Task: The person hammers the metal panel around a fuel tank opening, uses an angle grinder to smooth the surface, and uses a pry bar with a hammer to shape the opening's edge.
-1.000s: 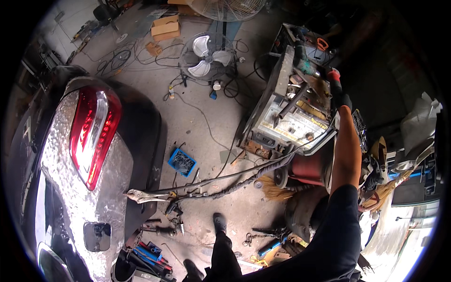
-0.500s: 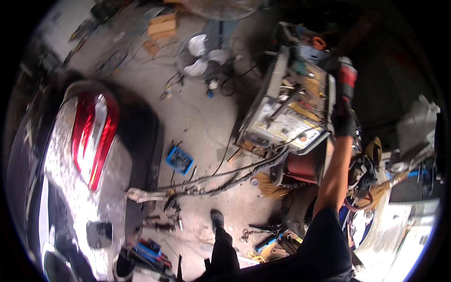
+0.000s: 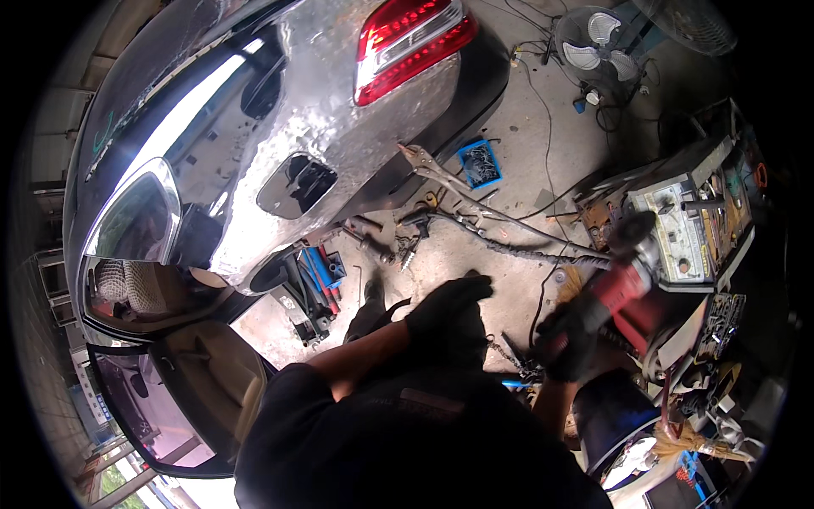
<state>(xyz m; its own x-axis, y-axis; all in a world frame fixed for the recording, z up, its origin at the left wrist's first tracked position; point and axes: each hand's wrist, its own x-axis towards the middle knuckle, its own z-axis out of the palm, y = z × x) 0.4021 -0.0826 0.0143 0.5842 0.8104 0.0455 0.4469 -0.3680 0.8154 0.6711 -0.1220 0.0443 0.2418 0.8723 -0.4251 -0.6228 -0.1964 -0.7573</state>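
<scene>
My right hand, in a black glove, grips a red angle grinder by its body, its dark disc end up beside the machine cart. My left hand, also gloved, reaches across over my legs with fingers extended and nothing visible in it. To the upper left is the car's rear panel, with bare, mottled metal around the red tail light and an open square fuel-flap recess. A clamp on a thick cable is at the panel's lower edge.
Tools lie on the floor below the car, with a blue tray of small parts. A fan and loose cables are at the top right. An open car door is at the lower left; a broom and clutter crowd the right.
The view has swung toward the car. My right hand has brought the grinder from the cart's far side down toward my body. My left hand has come into view.
</scene>
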